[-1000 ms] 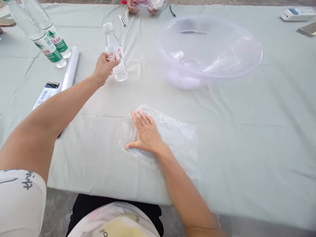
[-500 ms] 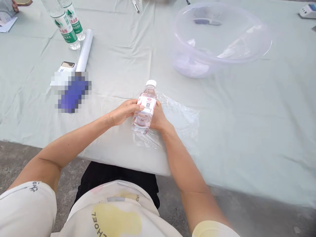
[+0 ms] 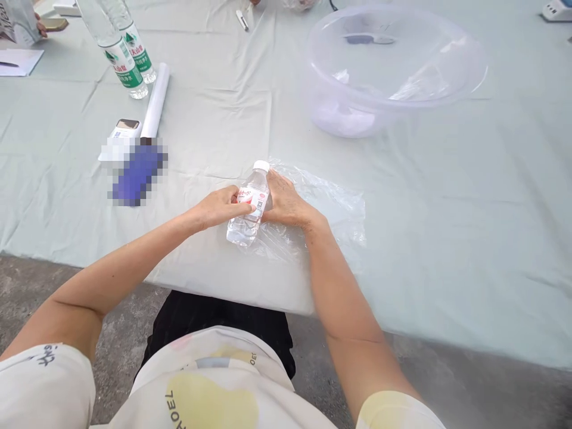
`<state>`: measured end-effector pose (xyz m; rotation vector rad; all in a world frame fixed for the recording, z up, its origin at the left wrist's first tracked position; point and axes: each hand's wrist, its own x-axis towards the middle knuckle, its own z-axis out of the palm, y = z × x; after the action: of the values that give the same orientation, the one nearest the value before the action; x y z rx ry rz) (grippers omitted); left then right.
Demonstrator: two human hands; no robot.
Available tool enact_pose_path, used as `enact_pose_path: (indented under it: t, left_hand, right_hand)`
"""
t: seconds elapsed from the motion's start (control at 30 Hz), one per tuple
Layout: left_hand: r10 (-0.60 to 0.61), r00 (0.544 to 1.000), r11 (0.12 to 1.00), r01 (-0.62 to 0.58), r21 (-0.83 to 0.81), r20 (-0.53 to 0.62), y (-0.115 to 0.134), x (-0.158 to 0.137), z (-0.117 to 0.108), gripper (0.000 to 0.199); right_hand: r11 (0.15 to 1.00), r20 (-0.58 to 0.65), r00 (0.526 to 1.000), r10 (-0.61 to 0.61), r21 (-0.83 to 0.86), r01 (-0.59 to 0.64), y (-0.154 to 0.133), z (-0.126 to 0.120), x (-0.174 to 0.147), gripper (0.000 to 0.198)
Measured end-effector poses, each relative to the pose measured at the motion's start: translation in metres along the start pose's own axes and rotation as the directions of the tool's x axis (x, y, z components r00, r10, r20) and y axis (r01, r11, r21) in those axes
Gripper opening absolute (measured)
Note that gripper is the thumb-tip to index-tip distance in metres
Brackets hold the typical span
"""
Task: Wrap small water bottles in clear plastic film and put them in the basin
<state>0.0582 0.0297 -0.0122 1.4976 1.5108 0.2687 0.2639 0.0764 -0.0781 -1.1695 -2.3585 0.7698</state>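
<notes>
A small clear water bottle (image 3: 245, 226) with a white cap and a pink-and-white label leans away from me, its cap pointing to the far side. My left hand (image 3: 221, 207) grips it from the left, thumb across the label and fingers hidden behind. On the other side my right hand (image 3: 288, 202) curves around the bottle, its fingertips near the neck and partly hidden. A crumpled clear plastic bag (image 3: 339, 208) lies flat on the table under and beside the right hand.
A translucent basin (image 3: 344, 122) holding some clear plastic stands at the back right. Two large water bottles (image 3: 127, 71), a white roll (image 3: 156, 101), a white device (image 3: 127, 128) and a blurred purple item (image 3: 138, 173) are on the left. Another person's hand (image 3: 42, 27) shows far left.
The bottle has turned about its length, moving its printed code to the right, and shifted slightly left. My right hand has come out from behind it to its right side.
</notes>
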Motion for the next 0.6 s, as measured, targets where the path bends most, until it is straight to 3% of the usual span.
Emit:
enact_pose_path:
  t: [0.13,0.27,0.37,0.5,0.6]
  left_hand:
    - [-0.051,0.998,0.995,0.053,0.082,-0.025,0.004,-0.002,0.003,0.040]
    - [-0.057,0.998,0.996,0.058,0.063,-0.011,0.008,-0.004,0.001,0.037]
    - [-0.037,0.999,0.997,0.037,0.065,0.002,0.010,-0.003,-0.001,0.032]
    - [0.008,1.000,0.999,-0.009,0.039,0.015,0.008,0.001,-0.001,0.028]
    - [0.006,0.999,0.999,-0.004,0.050,-0.033,0.006,0.002,0.002,0.030]
  right_hand:
    - [0.989,0.027,1.000,0.010,0.149,-0.014,0.000,-0.014,-0.004,0.093]
    - [0.986,-0.205,0.971,0.124,0.132,-0.098,-0.011,-0.031,-0.022,0.065]
    - [0.998,-0.304,0.951,0.056,0.046,-0.044,-0.027,-0.033,-0.046,0.035]
    - [0.990,-0.091,0.987,-0.133,-0.069,0.126,-0.049,-0.010,-0.083,0.020]
    - [0.965,0.103,0.978,-0.179,-0.175,0.195,-0.060,0.013,-0.106,0.021]
